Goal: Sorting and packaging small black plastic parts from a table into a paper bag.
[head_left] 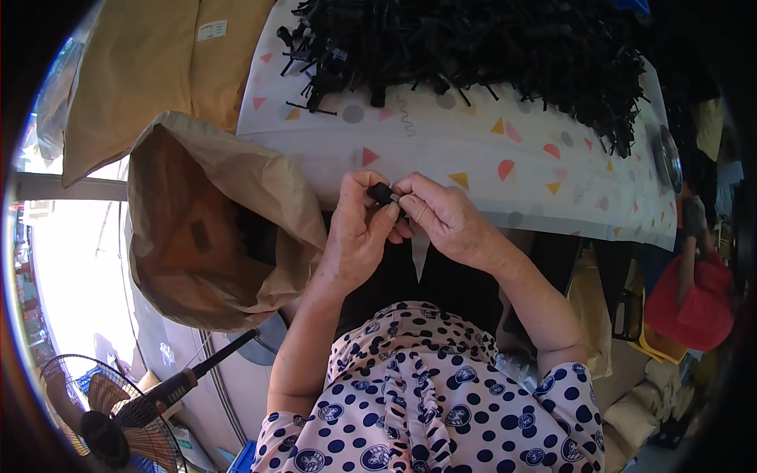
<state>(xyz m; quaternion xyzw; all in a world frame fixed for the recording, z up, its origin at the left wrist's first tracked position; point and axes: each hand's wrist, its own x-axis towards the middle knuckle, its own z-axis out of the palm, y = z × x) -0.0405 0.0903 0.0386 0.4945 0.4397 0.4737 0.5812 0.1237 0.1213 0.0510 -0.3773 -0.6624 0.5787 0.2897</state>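
From afar, I'm pinching a small black part (379, 191) with my left hand (357, 227) and right hand (443, 211), apparently bracing it steady from opposite sides.

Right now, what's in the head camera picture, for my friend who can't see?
A person's left hand and right hand hold a small black part near a patterned tablecloth. A big heap of black parts lies on the cloth; an open brown bag and a fan are at left.

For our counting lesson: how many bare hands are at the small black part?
2: the left hand, left of the small black part, and the right hand, right of it.
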